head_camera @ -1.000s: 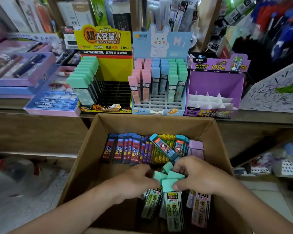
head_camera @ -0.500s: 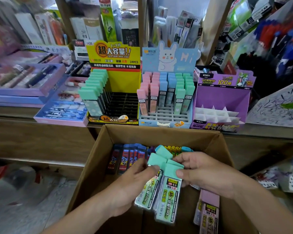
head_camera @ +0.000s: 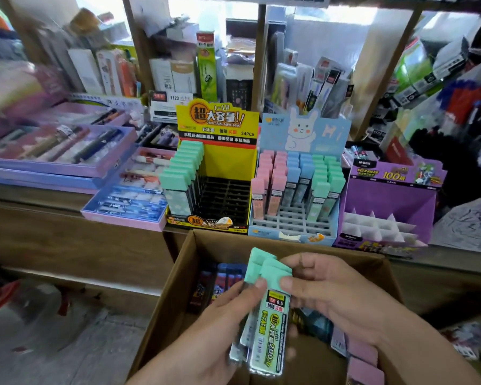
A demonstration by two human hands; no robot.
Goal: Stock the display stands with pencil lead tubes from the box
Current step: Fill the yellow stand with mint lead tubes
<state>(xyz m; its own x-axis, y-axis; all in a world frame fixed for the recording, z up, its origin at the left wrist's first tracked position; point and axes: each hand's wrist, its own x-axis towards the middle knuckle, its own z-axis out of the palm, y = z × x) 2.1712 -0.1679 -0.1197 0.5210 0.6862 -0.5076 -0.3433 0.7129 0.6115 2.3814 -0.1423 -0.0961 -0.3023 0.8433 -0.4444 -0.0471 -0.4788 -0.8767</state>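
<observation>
Rising from the box [head_camera: 175, 276], the mint-capped tubes [head_camera: 272, 323] are nearing the yellow stand [head_camera: 228, 168], caps pointing at it. I am gripping them in left hand [head_camera: 225, 323] and right hand [head_camera: 331, 298], left nearer the stand.

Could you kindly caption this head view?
Left hand and right hand hold mint-capped lead tubes over the box before the yellow stand.

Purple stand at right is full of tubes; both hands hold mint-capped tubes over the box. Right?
No: the head view shows the purple stand empty, only white dividers. Left hand and right hand do hold the mint-capped tubes over the box.
</observation>
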